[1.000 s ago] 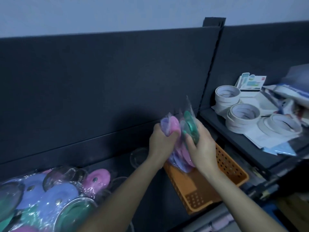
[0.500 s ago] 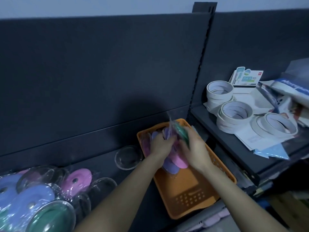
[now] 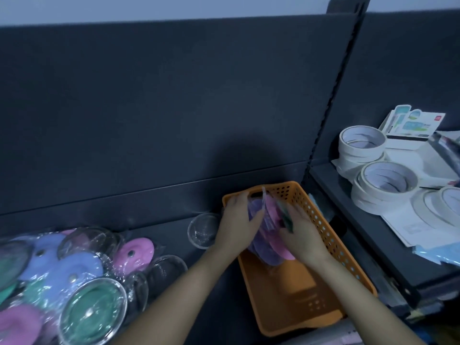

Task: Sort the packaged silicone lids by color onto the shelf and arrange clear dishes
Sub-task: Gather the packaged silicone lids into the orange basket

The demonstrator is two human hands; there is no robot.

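as the left hand [image 3: 236,225] and right hand [image 3: 303,232] are gripping lids, an orange basket [image 3: 286,295] is sitting beneath

while the dark shelf [image 3: 149,108] is filling the view, a heap of packaged lids [image 3: 62,277] is lying at its left end and the orange basket at its right. tape rolls [image 3: 388,180] are resting on the neighbouring shelf. both hands are curling their fingers round a bundle of purple, pink and green lids [image 3: 268,230], on edge inside the basket's far half. a clear dish [image 3: 202,230] is lying just left.

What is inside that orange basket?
Bunched packaged lids, purple, pink and green, stand at the far end of the orange basket, between left hand and right hand. Anything beneath them is hidden.
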